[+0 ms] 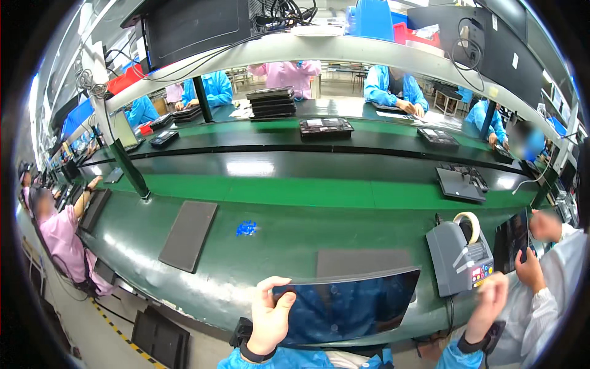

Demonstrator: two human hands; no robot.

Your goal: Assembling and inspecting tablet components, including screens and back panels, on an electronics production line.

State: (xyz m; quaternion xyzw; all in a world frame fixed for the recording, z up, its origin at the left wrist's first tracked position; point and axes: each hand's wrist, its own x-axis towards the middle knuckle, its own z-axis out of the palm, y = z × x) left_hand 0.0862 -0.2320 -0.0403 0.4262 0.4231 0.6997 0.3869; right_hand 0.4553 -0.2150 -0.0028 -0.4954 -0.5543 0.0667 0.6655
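Observation:
My left hand (270, 313) grips a thin, glossy black display panel (344, 307) by its left edge, thumb on the front face. The panel is tilted toward me and reflects blue sleeves. Beneath its far edge, a dark grey foam pad (362, 261) lies on the green bench. My right hand (490, 306) is raised off the panel's right side, just in front of a grey tape dispenser (458, 255). Its fingers are curled together, and anything between them is too small to make out. A roll of pale tape (469, 226) sits on top of the dispenser.
Another grey pad (188, 236) and a small heap of blue bits (246, 228) lie on the bench. At the right, a co-worker's hands (530, 270) hold a dark panel (513, 240). Device parts (462, 183) rest beyond the green strip. A shelf beam (319, 46) crosses overhead.

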